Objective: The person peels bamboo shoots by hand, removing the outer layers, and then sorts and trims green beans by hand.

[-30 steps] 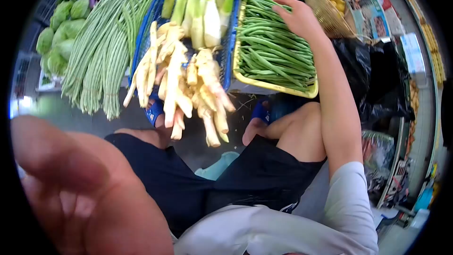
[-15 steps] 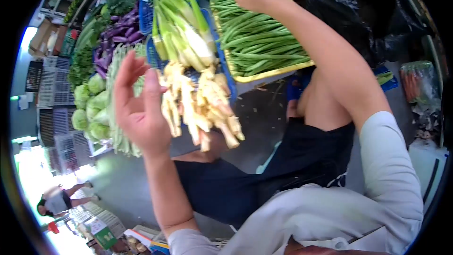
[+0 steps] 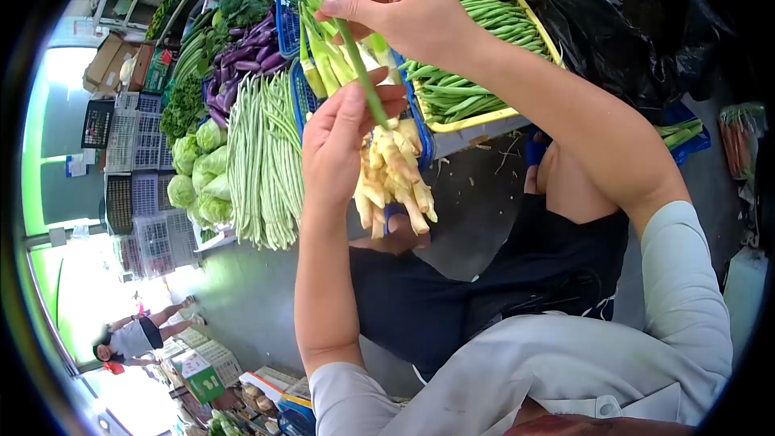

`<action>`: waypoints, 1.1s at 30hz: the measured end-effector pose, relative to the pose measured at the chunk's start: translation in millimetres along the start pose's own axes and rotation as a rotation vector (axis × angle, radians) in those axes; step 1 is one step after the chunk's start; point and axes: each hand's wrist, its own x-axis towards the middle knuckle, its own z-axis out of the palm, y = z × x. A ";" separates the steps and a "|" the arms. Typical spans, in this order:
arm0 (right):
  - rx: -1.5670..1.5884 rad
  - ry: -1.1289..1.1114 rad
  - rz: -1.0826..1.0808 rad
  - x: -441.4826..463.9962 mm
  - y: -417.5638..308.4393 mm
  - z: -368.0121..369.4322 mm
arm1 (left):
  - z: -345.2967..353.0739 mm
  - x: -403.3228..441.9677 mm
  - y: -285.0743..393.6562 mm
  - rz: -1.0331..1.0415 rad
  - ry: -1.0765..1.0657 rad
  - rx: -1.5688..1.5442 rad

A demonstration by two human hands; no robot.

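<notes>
A long green stalk [image 3: 362, 73], perhaps a green bean, slants between my two hands over the blue basket. My right hand [image 3: 395, 8] pinches it near its upper end. Lower down, my left hand [image 3: 343, 133] has its fingers around it. Beneath them, pale stalks with green stems [image 3: 327, 64] and knobbly yellowish roots [image 3: 393, 173] lie in the blue basket [image 3: 426, 144]. Green beans [image 3: 488, 40] fill the yellow-rimmed basket [image 3: 484, 119] to the right.
Long pale beans [image 3: 262, 161], cabbages [image 3: 211, 163] and eggplants [image 3: 246, 56] lie to the left. A black plastic bag [image 3: 601, 32] is at the upper right. Stacked crates [image 3: 145, 145] stand at far left. A person [image 3: 133, 337] is at the lower left.
My right hand has left the green beans and moved left, now with a green stalk in it. My left hand has come up from the lower left and closed on the stalk.
</notes>
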 end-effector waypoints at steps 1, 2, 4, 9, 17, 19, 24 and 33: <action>0.000 0.000 0.009 -1.7 -2.5 2.4 | 3.0 -0.4 3.1 -0.007 0.003 -0.005; -0.095 0.007 -0.017 -3.6 -5.1 3.2 | 6.3 -0.4 4.9 -0.040 -0.009 -0.042; -0.261 -0.009 0.005 -9.7 -15.4 1.4 | 3.7 2.6 1.3 -0.039 -0.017 -0.163; -0.558 -0.147 -0.039 -19.2 -10.9 0.9 | -27.2 10.5 0.4 0.143 0.197 -0.361; -0.767 -0.361 -0.274 -27.3 2.1 2.6 | -42.3 1.9 2.8 0.141 0.298 -0.431; -0.697 -0.400 -0.466 -25.8 3.3 5.1 | -45.5 -0.8 3.8 0.150 0.283 -0.443; -0.627 -0.444 -0.572 -25.9 5.0 13.6 | -47.4 -8.2 6.4 0.178 0.268 -0.399; -0.526 -0.470 -0.554 -27.9 8.3 21.8 | -48.6 -16.4 8.7 0.241 0.256 -0.401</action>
